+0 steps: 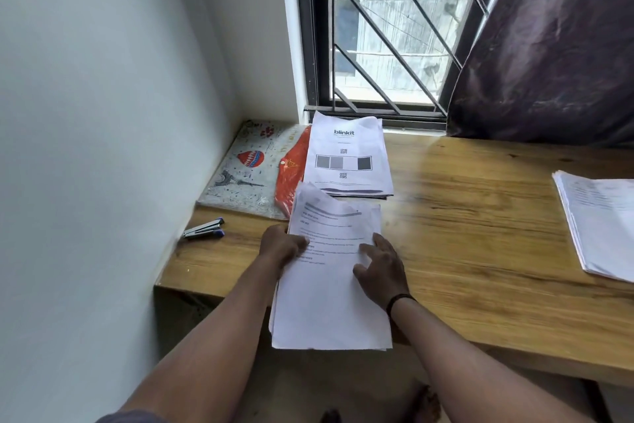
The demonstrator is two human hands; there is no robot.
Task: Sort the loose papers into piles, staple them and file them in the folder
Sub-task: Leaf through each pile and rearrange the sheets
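Observation:
A loose stack of printed papers (pixel 331 299) lies on the wooden desk (pixel 480 223), its near end hanging over the front edge. My left hand (pixel 279 246) grips the stack's left edge, thumb on top. My right hand (pixel 382 266) rests on the top sheet with spread fingers. Behind it lies a second pile (pixel 348 156) with a "blinkit" page on top. A third pile (pixel 598 222) sits at the desk's right. The patterned folder (pixel 242 170) with an orange flap (pixel 291 175) lies in the back left corner. A blue and silver stapler (pixel 204 228) rests by the wall.
A white wall runs along the desk's left side. A barred window (pixel 387 28) and a dark curtain (pixel 549 45) stand behind the desk. Bare wood shows between the middle piles and the right pile. My feet show on the floor below.

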